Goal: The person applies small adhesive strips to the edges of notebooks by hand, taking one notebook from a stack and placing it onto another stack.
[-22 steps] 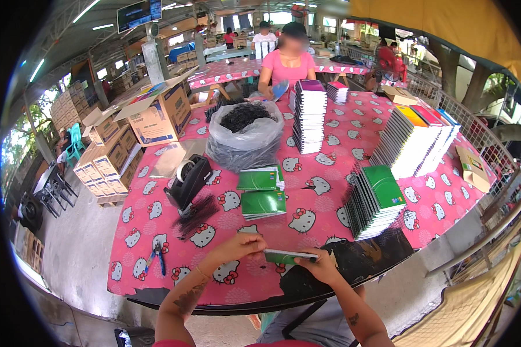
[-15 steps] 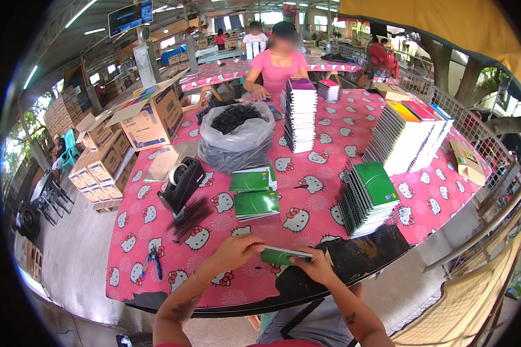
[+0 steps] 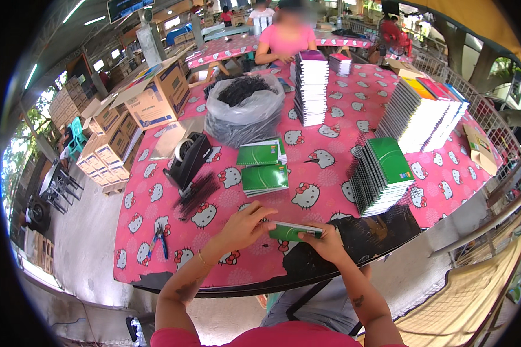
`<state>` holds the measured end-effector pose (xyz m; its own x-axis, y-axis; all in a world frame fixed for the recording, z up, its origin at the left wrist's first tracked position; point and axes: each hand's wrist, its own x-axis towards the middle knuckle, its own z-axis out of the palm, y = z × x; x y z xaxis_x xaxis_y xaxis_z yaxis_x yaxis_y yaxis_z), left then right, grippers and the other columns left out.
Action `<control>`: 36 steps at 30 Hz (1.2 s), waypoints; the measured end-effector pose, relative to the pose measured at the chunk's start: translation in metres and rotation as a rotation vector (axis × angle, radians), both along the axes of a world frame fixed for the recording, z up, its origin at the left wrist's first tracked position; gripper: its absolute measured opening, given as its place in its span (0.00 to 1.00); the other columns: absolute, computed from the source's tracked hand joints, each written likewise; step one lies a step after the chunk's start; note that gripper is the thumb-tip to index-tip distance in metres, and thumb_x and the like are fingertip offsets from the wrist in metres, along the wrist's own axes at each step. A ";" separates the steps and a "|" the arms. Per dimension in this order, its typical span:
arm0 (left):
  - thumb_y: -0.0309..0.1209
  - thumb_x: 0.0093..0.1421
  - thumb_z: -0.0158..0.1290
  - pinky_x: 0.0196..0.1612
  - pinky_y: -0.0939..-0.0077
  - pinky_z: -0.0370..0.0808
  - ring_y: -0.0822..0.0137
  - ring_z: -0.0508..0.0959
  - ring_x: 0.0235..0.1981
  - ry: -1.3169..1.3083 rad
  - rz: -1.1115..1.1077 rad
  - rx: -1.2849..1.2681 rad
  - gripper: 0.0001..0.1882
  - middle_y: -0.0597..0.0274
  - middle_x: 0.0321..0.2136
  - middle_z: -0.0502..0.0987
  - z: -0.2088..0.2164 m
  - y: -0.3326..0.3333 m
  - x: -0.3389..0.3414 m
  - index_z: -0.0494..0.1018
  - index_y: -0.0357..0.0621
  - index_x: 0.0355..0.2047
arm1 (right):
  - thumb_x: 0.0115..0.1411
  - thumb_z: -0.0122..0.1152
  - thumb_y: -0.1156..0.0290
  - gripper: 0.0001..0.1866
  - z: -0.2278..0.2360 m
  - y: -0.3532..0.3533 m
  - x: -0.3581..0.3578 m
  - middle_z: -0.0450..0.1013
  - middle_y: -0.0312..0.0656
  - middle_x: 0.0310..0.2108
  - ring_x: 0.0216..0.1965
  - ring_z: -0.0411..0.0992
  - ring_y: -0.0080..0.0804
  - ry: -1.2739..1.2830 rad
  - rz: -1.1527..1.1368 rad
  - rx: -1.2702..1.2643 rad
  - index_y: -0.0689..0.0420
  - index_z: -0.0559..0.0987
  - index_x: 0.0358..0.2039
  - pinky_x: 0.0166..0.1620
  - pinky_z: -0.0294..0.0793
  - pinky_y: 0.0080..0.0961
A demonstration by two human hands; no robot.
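Note:
Above the table's near edge, my right hand [image 3: 326, 243] grips a small green-covered notebook [image 3: 293, 232] at its right end, thumb on the cover. My left hand [image 3: 249, 225] is at the notebook's left end with its fingers bent in a pinch; anything small between the fingertips cannot be made out. Beyond my hands lie two low stacks of green notebooks, a nearer one [image 3: 264, 179] and a farther one [image 3: 259, 154]. Loose black binding coils [image 3: 195, 195] lie left of them. To the right stands a taller stack of coil-bound green notebooks [image 3: 388, 168].
Pliers [image 3: 158, 242] lie at the left front, with a black tape dispenser [image 3: 192, 157] behind. A plastic bag of black coils [image 3: 244, 113] stands mid-table. Tall notebook stacks [image 3: 311, 89] stand farther back and right. A co-worker [image 3: 286, 40] sits across. Cartons [image 3: 159, 95] are at left.
The view has tilted down, so the tabletop sits higher in the picture. My left fingers have shifted along the notebook's left end; my right hand still holds it.

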<state>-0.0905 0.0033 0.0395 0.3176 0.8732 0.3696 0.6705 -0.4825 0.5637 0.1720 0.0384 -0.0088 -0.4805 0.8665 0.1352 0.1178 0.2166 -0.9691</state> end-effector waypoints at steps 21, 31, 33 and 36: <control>0.29 0.61 0.59 0.37 0.62 0.75 0.53 0.79 0.34 -0.111 0.093 -0.042 0.11 0.57 0.37 0.77 -0.013 -0.012 0.000 0.73 0.44 0.44 | 0.61 0.68 0.76 0.12 -0.030 0.010 -0.008 0.78 0.33 0.36 0.39 0.72 0.17 0.123 0.082 -0.058 0.63 0.82 0.45 0.43 0.71 0.18; 0.33 0.60 0.62 0.34 0.62 0.74 0.55 0.79 0.30 -0.089 0.083 0.025 0.12 0.58 0.31 0.78 -0.015 -0.015 -0.012 0.77 0.44 0.43 | 0.53 0.72 0.70 0.27 0.047 0.004 -0.020 0.78 0.44 0.47 0.48 0.77 0.41 -0.104 -0.126 0.665 0.57 0.76 0.55 0.55 0.72 0.37; 0.33 0.60 0.62 0.34 0.62 0.73 0.56 0.78 0.29 -0.066 0.093 0.044 0.12 0.59 0.31 0.78 -0.015 -0.015 -0.011 0.77 0.45 0.42 | 0.53 0.72 0.68 0.25 0.056 0.005 -0.033 0.78 0.44 0.46 0.47 0.77 0.43 -0.222 -0.037 0.772 0.57 0.78 0.52 0.53 0.73 0.39; 0.30 0.58 0.62 0.34 0.65 0.73 0.57 0.78 0.29 -0.040 0.100 0.086 0.12 0.59 0.31 0.78 -0.016 -0.013 -0.010 0.78 0.44 0.42 | 0.54 0.70 0.66 0.19 0.048 0.006 -0.053 0.79 0.43 0.41 0.43 0.77 0.45 -0.357 0.042 0.694 0.55 0.80 0.46 0.47 0.75 0.41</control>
